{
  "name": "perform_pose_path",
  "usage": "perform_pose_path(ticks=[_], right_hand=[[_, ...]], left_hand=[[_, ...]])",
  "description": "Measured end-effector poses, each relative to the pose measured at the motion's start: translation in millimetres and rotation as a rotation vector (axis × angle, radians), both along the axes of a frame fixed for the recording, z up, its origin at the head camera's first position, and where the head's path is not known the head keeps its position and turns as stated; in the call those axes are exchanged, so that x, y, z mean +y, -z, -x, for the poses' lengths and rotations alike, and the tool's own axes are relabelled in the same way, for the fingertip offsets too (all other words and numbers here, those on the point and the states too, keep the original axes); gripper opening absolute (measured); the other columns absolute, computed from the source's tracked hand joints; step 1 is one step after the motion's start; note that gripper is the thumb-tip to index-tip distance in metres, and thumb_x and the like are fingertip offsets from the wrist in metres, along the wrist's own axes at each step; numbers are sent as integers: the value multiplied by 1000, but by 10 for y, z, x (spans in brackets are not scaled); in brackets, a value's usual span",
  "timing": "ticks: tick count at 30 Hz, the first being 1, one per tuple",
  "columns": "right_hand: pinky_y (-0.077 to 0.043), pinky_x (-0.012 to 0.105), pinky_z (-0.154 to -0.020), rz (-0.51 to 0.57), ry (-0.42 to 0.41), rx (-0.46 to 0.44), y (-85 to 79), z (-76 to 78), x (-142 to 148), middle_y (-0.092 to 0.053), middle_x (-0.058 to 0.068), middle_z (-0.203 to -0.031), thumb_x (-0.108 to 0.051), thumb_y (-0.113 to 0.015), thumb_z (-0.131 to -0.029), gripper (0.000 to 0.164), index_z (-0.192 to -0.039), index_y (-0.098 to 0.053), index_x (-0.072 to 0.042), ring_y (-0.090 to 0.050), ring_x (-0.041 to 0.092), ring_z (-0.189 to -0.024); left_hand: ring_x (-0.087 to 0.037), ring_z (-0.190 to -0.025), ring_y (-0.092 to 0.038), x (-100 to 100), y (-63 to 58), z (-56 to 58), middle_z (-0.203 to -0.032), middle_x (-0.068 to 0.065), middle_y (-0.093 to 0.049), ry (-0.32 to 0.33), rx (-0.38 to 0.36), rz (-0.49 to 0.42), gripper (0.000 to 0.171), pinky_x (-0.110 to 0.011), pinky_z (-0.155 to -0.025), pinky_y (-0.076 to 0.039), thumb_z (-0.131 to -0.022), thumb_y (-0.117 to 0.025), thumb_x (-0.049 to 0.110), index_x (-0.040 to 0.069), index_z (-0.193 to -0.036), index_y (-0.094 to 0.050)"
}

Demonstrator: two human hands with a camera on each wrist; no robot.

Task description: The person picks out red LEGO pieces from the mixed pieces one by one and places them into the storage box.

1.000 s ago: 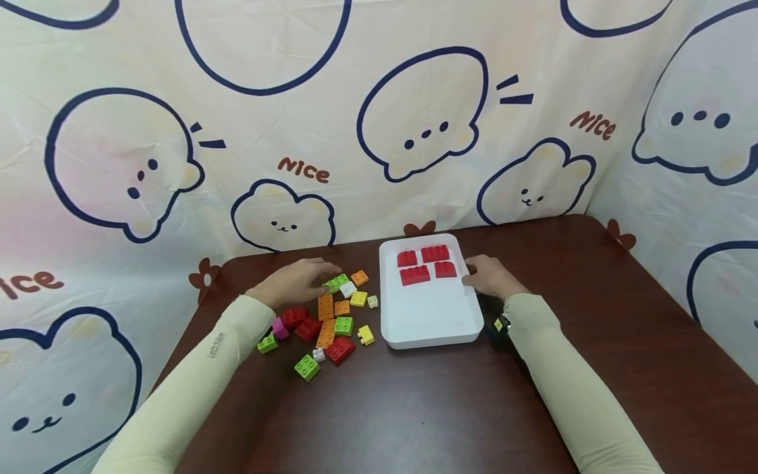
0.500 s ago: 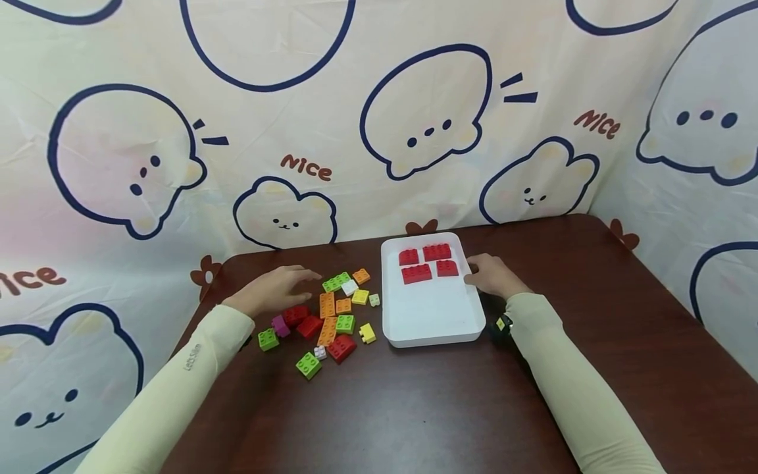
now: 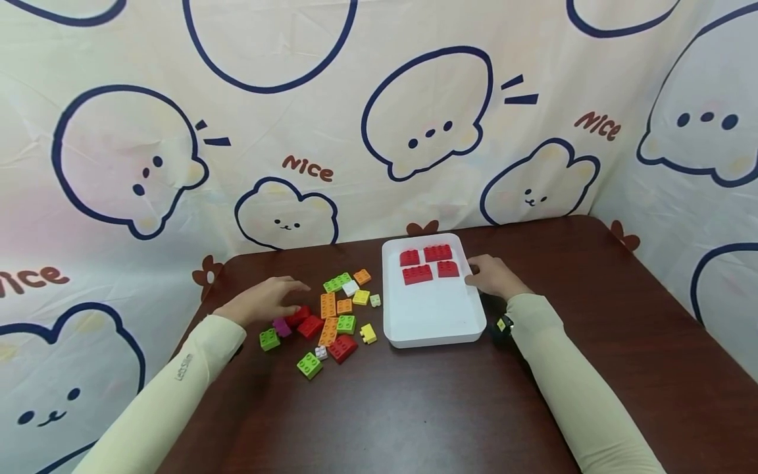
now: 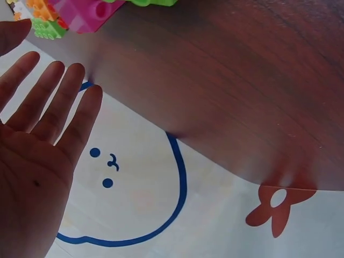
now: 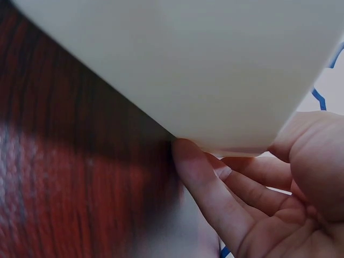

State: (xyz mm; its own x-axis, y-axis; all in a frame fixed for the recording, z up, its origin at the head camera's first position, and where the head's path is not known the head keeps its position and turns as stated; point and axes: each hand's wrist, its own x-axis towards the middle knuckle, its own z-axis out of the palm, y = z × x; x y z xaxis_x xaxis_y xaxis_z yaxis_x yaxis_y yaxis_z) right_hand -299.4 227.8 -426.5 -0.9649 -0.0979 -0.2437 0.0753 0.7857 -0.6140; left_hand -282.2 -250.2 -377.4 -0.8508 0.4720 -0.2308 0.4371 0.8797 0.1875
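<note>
My left hand (image 3: pixel 266 303) hovers at the left of the loose bricks, its thumb near a red brick (image 3: pixel 301 315). Its fingers are spread and nothing lies in the palm (image 4: pixel 32 161) in the left wrist view. A purple brick (image 3: pixel 281 327) and a green brick (image 3: pixel 269 339) lie just below that hand. On the right, my right hand (image 3: pixel 496 275) holds the side of a white tray (image 3: pixel 435 319), thumb at the rim. In the right wrist view its fingers (image 5: pixel 215 188) press the tray wall (image 5: pixel 204 80) from outside. Several red bricks (image 3: pixel 417 274) sit at the tray's far end.
Orange bricks (image 3: pixel 328 305), yellow bricks (image 3: pixel 368 334), a white brick (image 3: pixel 350 288) and green bricks (image 3: pixel 309 365) are scattered left of the tray. The brown table (image 3: pixel 414 408) ends at a patterned cloth (image 3: pixel 355 197) behind.
My left hand has drawn back leftward and toward me from the long green brick to beside the red bricks. My right hand stays on the tray, and the bricks look unmoved.
</note>
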Motion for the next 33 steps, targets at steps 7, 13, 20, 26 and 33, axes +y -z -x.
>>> perform_pose_path(ticks=[7,13,20,26,33], right_hand=[[-45,59,-104,-5,-8,11,3,16,-2,-53,27,-140,-18,-61,-99,57,-148,-45,6,-56,40,-116],[-43,61,-105,-7,-8,8,-4,20,6,-51,28,-142,-18,-62,-99,57,-148,-44,6,-54,41,-118],[-43,61,-105,-9,-11,11,-1,20,13,-51,28,-142,-18,-62,-99,57,-148,-44,6,-54,41,-119],[-43,60,-105,-9,-11,11,10,22,13,-50,28,-143,-18,-61,-99,58,-148,-44,6,-54,41,-120],[-44,60,-105,-10,-7,6,15,16,7,-51,28,-143,-18,-62,-99,58,-148,-44,6,-54,41,-119]], left_hand=[[-38,-124,-56,-45,73,16,-132,-14,-63,14,-40,21,53,-58,-98,-50,-87,-81,23,13,-136,-64],[-36,-121,-57,-63,105,17,-129,-12,-65,-11,-77,19,54,-57,-97,-51,-85,-83,23,15,-135,-66],[-30,-111,-60,-55,142,23,-121,-9,-67,-17,-97,14,51,-53,-94,-54,-85,-83,22,14,-133,-67],[-25,-104,-61,-32,174,32,-117,-6,-68,-15,-111,11,49,-49,-91,-56,-85,-83,21,14,-132,-68],[-23,-104,-61,-6,201,30,-119,-6,-68,-3,-110,7,47,-49,-94,-55,-87,-81,19,16,-132,-68]])
